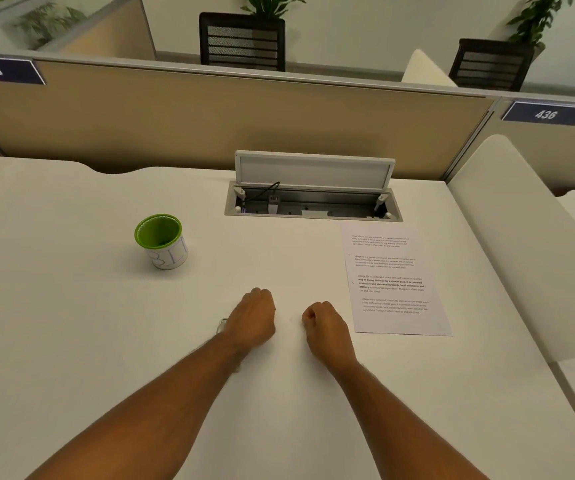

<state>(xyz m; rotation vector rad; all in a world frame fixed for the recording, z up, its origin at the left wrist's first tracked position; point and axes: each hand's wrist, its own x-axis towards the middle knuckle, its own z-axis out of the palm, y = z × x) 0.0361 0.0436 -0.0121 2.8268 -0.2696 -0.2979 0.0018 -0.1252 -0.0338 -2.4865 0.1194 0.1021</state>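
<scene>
Both my hands rest on the white desk (71,341) as loose fists, close together near its middle. My left hand (253,317) lies knuckles up with the fingers curled under. A small pale object (223,325) peeks out from beneath its wrist; I cannot tell what it is or whether the hand holds it. My right hand (327,329) also has its fingers curled in, and nothing shows inside it. A printed sheet of paper (393,282) lies flat just right of the right hand. A white cup with a green inside (161,240) stands upright to the far left.
An open cable hatch (313,202) with its lid raised sits at the back of the desk. A tan partition (209,126) closes the far side. A white divider (521,244) borders the right edge. Chairs and plants stand beyond.
</scene>
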